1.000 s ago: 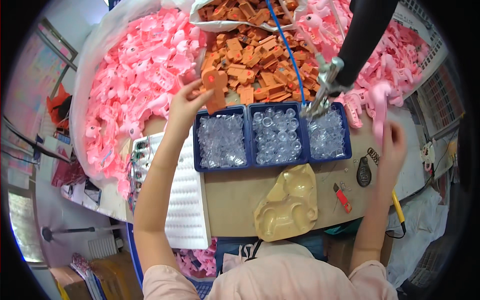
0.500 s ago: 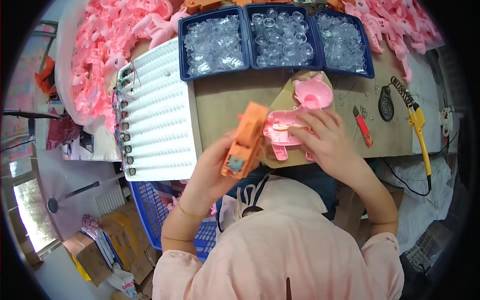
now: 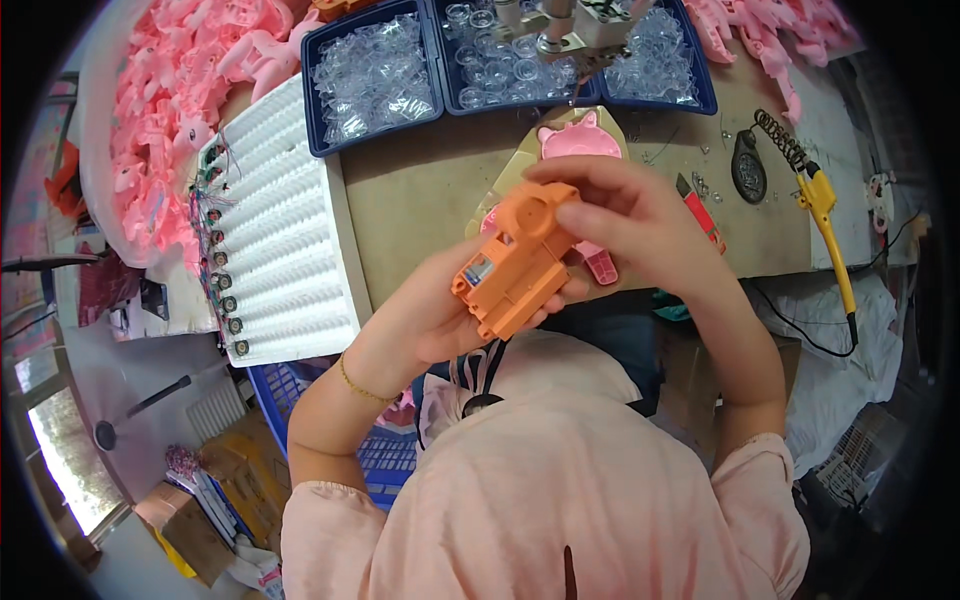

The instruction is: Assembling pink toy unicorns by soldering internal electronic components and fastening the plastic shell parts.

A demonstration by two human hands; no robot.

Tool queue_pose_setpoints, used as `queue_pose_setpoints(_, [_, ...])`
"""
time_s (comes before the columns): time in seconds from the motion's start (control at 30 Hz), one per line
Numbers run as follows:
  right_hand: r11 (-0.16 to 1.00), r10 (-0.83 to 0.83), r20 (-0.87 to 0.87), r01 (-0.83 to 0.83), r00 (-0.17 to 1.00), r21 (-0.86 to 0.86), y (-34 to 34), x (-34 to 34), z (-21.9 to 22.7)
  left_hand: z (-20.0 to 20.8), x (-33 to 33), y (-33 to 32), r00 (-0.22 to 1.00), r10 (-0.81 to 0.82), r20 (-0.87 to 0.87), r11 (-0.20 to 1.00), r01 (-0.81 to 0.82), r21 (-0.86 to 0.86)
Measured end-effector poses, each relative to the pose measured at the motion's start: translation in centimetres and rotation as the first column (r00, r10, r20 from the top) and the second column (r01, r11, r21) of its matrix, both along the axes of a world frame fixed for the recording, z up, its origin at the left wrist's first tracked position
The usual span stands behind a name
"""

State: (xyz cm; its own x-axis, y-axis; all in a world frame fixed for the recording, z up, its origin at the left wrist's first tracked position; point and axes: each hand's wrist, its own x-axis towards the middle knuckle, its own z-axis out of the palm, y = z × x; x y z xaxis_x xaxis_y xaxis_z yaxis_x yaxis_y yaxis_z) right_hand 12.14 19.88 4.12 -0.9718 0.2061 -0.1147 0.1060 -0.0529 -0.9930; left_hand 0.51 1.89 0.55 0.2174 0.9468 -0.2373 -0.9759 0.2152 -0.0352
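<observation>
An orange plastic toy housing (image 3: pixel 525 270) with a round recess at one end and a small metal-and-blue part in an opening is held tilted over the table's front edge. My left hand (image 3: pixel 435 305) wraps it from below and the left, fingers curled beneath. My right hand (image 3: pixel 640 215) grips its upper end, fingers over the top and thumb on the near face. Behind it a pink animal-shaped toy shell half (image 3: pixel 578 141) rests in a yellowish holder (image 3: pixel 520 165). The housing and my right hand hide most of the shell's body.
Blue bins (image 3: pixel 320 140) of clear plastic parts stand at the back, under a metal machine head (image 3: pixel 570 35). At left are a white ridged tray (image 3: pixel 290 230) with wired parts and a pink toy heap (image 3: pixel 150 110). A red cutter (image 3: pixel 705 220) and yellow soldering iron (image 3: pixel 820 205) are at right.
The orange housing has turned and come nearer the middle. My right hand has left the pink shell and closed on the housing. The view has shifted, bringing the metal machine head in.
</observation>
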Motion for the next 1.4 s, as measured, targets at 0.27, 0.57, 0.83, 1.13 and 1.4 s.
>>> queue_pose_setpoints(0.27, [0.963, -0.244, 0.146, 0.257, 0.959, -0.077, 0.0, -1.8, -2.0, 2.8, -0.3, -0.4, 0.932, 0.156, -0.327, 0.970, -0.207, -0.126])
queue_pose_setpoints(0.57, [0.527, -0.152, -0.387, 0.406, 0.909, 0.747, -2.9, 1.0, 1.3, 2.7, 0.2, 1.5, 0.937, 0.329, -0.117, 0.939, -0.338, -0.067])
queue_pose_setpoints(0.83, [0.690, -0.115, -0.241, 0.252, 0.964, 0.679, -2.1, 3.8, -0.3, 3.2, 1.9, 2.5, 0.923, 0.339, -0.183, 0.912, -0.370, -0.177])
queue_pose_setpoints(1.13, [0.218, -0.243, -0.196, 0.250, 0.950, 0.943, 2.1, 6.5, -1.5, 2.2, 0.9, 0.5, 0.539, -0.032, -0.842, 0.952, -0.241, -0.191])
queue_pose_setpoints(1.4, [0.403, 0.249, -0.318, 0.201, 0.915, 0.893, 0.7, 1.8, 1.5, 6.1, -1.1, -0.1, 0.309, -0.217, -0.926, 0.941, -0.188, -0.283])
